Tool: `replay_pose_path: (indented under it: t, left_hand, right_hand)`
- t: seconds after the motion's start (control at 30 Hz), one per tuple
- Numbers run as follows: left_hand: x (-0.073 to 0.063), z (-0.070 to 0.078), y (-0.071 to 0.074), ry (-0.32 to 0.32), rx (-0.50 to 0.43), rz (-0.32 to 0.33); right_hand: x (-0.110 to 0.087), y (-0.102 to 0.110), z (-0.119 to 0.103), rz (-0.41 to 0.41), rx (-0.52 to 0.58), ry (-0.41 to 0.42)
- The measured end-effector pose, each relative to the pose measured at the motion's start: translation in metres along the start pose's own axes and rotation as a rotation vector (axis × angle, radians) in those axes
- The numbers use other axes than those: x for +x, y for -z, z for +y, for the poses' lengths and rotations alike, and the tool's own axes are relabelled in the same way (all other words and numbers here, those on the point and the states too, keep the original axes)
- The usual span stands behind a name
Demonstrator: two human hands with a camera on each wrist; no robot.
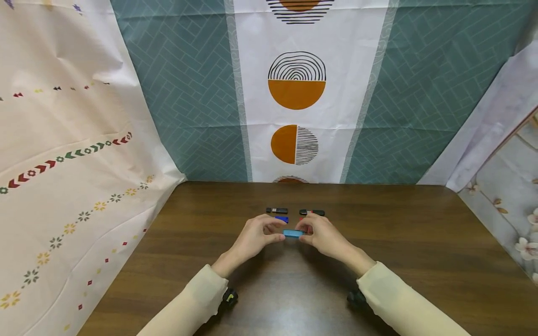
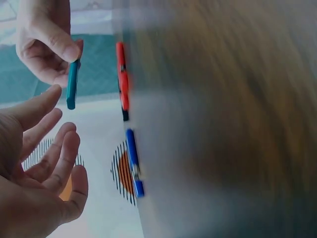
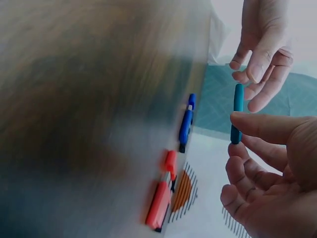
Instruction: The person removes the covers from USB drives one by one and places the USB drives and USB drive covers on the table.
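A light blue USB stick [image 1: 292,233] is held level over the table, between both hands. My right hand [image 1: 325,235] pinches it by one end with thumb and fingertips, as the right wrist view shows on the stick [image 3: 238,99]. Close to its other end is my left hand [image 1: 254,235]; in the left wrist view that hand [image 2: 44,163] has its fingers spread and loosely bent, apart from the stick [image 2: 72,87]. Just beyond lie a blue USB stick [image 3: 186,124] and a red USB stick [image 3: 159,203], each with a metal connector showing beside its cap.
Farther back on the brown wooden table [image 1: 403,242] lie a black USB stick [image 1: 279,211] at left and a black one with a red part [image 1: 317,213] at right. A patterned cloth [image 1: 294,154] hangs behind the table's back edge. Dark wrist devices [image 1: 229,297] sit under the sleeves.
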State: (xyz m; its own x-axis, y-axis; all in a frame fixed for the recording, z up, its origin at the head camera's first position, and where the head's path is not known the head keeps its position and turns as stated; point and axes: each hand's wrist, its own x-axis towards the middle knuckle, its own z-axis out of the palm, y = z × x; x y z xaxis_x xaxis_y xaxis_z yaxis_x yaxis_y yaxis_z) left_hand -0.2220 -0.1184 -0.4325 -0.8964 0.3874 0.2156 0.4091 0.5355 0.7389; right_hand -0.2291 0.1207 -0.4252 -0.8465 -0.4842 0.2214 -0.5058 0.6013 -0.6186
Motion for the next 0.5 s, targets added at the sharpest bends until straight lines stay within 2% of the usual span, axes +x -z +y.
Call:
replay_pose_path:
  t: [0.23, 0.37, 0.5]
  left_hand:
    - [-0.001, 0.012, -0.014, -0.002, -0.004, -0.005]
    - [-0.001, 0.018, -0.02, -0.036, -0.003, 0.011]
    - [-0.002, 0.024, -0.025, -0.075, -0.003, 0.025]
  right_hand:
    - [-0.017, 0.013, 0.0, 0.021, -0.044, -0.001]
    - [-0.027, 0.02, 0.0, 0.028, -0.079, -0.006]
    - [-0.035, 0.026, 0.0, 0.053, -0.098, 0.026]
